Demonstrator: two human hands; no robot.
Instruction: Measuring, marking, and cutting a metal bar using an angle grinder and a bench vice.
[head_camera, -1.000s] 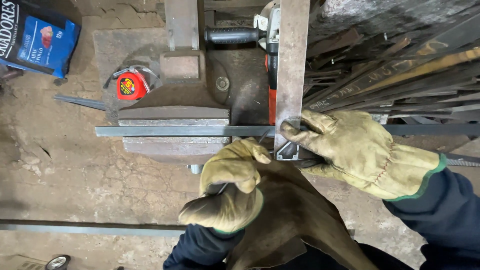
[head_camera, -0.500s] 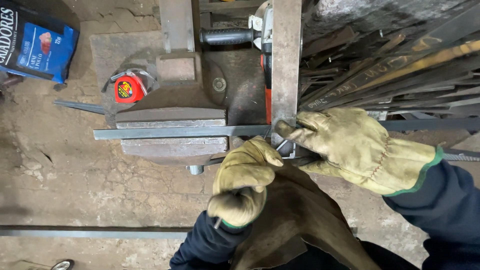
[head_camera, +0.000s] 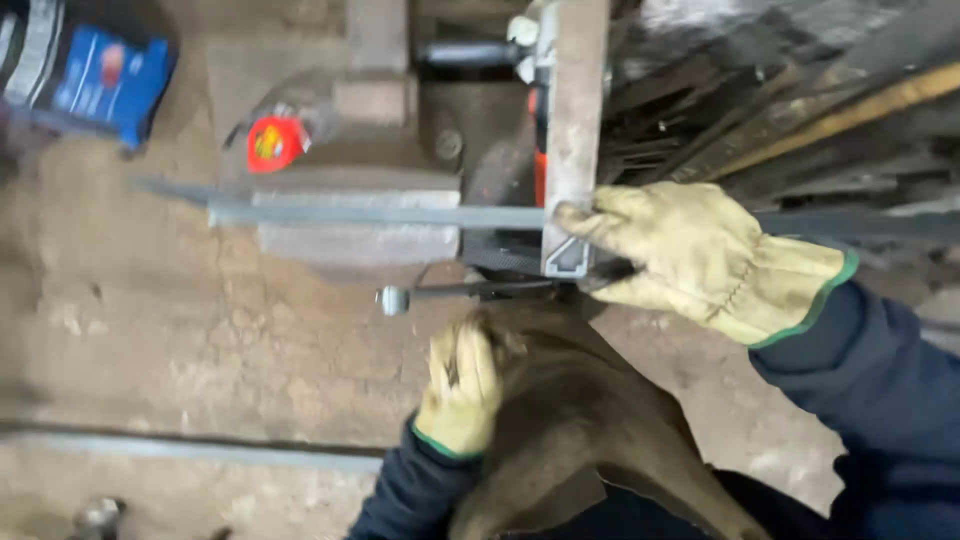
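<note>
My right hand (head_camera: 700, 255), in a yellow leather glove, grips the joint where a long horizontal flat bar (head_camera: 380, 215) crosses the lower end of an upright grey metal profile (head_camera: 575, 110). Its fingertips lie over the bar at the profile's corner. My left hand (head_camera: 460, 385), gloved the same way, is curled into a fist close to my body, against a brown leather apron (head_camera: 580, 430). It holds nothing that I can see. A thin vise handle rod (head_camera: 470, 291) with a ball end runs just above the left hand.
The bar rests on a steel vise block (head_camera: 360, 235). A red tape measure (head_camera: 268, 145) and a blue package (head_camera: 110, 75) lie at the upper left. A pile of dark metal bars (head_camera: 800, 110) fills the upper right. Another long bar (head_camera: 200, 450) lies on the concrete floor below.
My left hand has drawn back from the joint, down towards my body and the apron. The right hand stays on the bar. The view has shifted and blurred.
</note>
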